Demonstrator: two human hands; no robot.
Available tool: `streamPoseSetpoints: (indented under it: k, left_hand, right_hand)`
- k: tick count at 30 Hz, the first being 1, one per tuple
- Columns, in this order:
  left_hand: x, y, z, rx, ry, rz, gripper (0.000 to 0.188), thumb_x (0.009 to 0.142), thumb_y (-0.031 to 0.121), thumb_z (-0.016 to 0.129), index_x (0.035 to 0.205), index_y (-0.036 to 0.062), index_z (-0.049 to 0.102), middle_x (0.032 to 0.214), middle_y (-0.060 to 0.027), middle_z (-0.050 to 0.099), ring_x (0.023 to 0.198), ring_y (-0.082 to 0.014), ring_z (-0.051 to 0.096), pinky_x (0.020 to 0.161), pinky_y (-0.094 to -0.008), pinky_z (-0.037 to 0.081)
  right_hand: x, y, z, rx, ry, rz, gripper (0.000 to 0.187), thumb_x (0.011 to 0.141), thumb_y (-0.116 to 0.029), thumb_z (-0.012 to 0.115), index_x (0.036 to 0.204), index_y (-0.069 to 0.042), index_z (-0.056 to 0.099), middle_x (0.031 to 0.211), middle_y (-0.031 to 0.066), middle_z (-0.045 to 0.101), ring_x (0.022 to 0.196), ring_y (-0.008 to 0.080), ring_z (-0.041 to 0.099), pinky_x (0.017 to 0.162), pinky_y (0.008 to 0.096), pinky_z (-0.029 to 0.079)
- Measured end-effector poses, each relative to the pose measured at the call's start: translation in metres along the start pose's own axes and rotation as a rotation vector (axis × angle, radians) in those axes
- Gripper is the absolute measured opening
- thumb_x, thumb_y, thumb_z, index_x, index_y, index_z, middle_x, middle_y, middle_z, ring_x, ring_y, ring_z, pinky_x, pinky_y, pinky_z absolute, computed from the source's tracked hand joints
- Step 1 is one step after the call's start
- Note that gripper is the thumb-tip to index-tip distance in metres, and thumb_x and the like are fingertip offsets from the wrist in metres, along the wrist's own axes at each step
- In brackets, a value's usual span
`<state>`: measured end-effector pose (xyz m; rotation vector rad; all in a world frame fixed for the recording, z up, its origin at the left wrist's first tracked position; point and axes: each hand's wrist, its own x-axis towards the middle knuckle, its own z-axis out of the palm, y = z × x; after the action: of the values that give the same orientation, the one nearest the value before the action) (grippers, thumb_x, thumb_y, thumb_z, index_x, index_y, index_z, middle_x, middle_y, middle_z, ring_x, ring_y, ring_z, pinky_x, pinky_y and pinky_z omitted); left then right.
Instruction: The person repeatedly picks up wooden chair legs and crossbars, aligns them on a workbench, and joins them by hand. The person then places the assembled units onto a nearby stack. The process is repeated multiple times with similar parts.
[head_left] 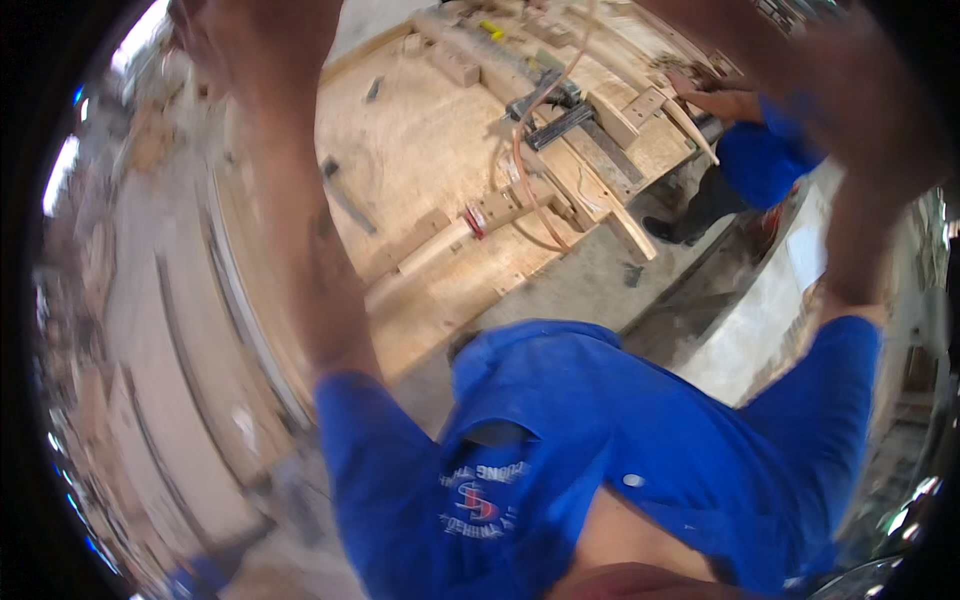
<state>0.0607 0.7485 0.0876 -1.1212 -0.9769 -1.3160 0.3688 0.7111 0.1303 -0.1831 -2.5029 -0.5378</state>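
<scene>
Both my arms reach up, close to the camera, in blue short sleeves. My left hand [255, 45] is at the upper left, its fingers cut off by the frame's top edge. At the upper right my right hand [865, 105] is dark and smeared, and its fingers cannot be made out. Whether either hand holds anything is hidden. Beyond my left forearm lies a hammer [350, 198] on a wooden workbench [420, 140]. A black clamp-like fixture [552, 112] sits farther right on the bench, with wooden pieces around it.
A brown hose [520, 150] loops down over the bench. Near its front edge lies a wooden bar with a red band [474, 222]. A co-worker in blue [760, 155] is at the bench's right end. Long boards [190, 370] lie at the left.
</scene>
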Motion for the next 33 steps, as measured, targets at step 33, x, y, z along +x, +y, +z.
streamPoseSetpoints:
  k: [33]
  left_hand:
    - [-0.313,-0.239,-0.016,-0.449,-0.442,-1.694,0.054,0.094,0.030,0.065,0.130,-0.0066,0.048,0.112,-0.0166,0.064,0.104,-0.0257,0.061,0.092,-0.0359,0.046]
  right_hand:
    - [0.038,-0.150,0.447,1.282,-0.649,1.358,0.072,0.076,-0.025,0.075,0.138,-0.001,0.049,0.102,0.0235,0.068,0.090,0.0295,0.068,0.083,0.0364,0.053]
